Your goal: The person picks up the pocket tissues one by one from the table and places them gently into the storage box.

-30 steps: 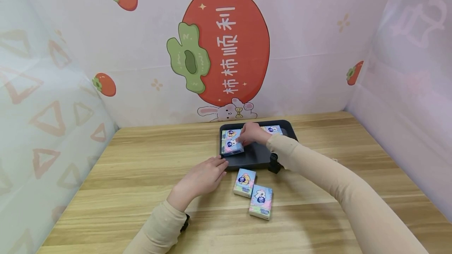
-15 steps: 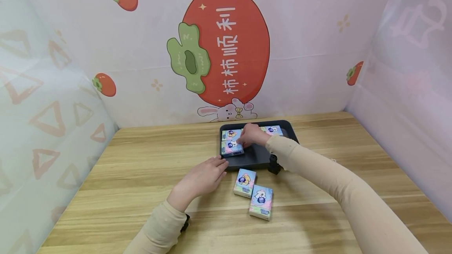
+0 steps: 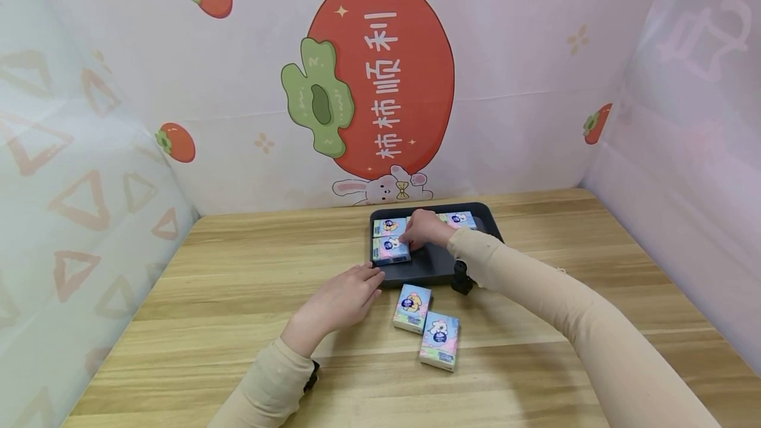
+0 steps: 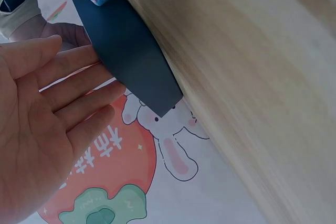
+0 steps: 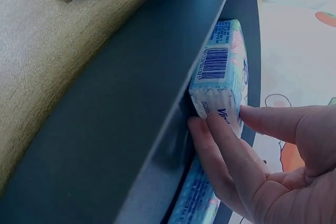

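Observation:
My right hand [image 3: 423, 228] is inside the dark grey tray [image 3: 425, 279], at the right end of a blue-and-pink pocket tissue pack [image 3: 389, 251] on the tray's left side. In the right wrist view, its thumb is on the top edge of the tissue pack [image 5: 212, 69] and its fingers press the printed end, pinching it. My left hand [image 3: 339, 297] reaches to the tray's near left corner. The left wrist view has that hand [image 4: 47, 114] with fingers extended, tips against the outer wall of the tray [image 4: 136, 51], holding nothing.
Another tissue pack [image 3: 389, 226] lies behind the pinched one, and one [image 3: 460, 218] is at the tray's back right. Two more, an upper pack [image 3: 411, 308] and a lower pack [image 3: 440, 341], lie on the wooden table [image 3: 238, 269] before the tray. A printed backdrop [image 3: 238, 84] stands behind.
The tissue pack under my right hand has settled very slightly lower and flatter in the tray. Both hands otherwise keep their places.

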A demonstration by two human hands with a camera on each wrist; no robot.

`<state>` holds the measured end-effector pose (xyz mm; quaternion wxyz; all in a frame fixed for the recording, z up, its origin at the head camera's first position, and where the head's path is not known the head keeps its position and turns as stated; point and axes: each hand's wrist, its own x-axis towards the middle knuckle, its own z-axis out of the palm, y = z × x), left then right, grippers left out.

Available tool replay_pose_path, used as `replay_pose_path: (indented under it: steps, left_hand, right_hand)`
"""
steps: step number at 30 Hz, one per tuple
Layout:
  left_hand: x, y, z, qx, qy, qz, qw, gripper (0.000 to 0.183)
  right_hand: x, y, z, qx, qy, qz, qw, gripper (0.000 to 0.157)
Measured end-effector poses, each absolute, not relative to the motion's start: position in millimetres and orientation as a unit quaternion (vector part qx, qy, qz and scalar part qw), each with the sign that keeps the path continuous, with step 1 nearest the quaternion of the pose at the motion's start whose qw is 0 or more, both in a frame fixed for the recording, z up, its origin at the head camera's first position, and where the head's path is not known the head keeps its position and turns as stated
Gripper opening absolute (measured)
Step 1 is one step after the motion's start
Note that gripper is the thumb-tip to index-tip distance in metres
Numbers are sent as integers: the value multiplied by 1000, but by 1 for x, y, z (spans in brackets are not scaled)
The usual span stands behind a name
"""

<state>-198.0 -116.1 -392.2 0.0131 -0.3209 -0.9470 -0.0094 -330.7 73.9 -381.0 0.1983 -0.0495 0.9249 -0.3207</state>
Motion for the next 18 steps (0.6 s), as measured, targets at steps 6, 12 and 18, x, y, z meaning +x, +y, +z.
replay_pose_path:
  steps: [6, 12, 18]
  left_hand:
    - [-198, -116, -392, -322, -947, -10, 15, 39]
    - [-197, -115, -391, -319, -948, -13, 8, 39]
    - [-197, -115, -390, -316, -949, -16, 4, 39]
  right_hand:
    - [-334, 74, -383, -36, 926, -313, 210, 21]
    - [-333, 75, -380, -38, 925, -308, 217, 19]
    - [-329, 77, -378, -39, 923, -311, 223, 16]
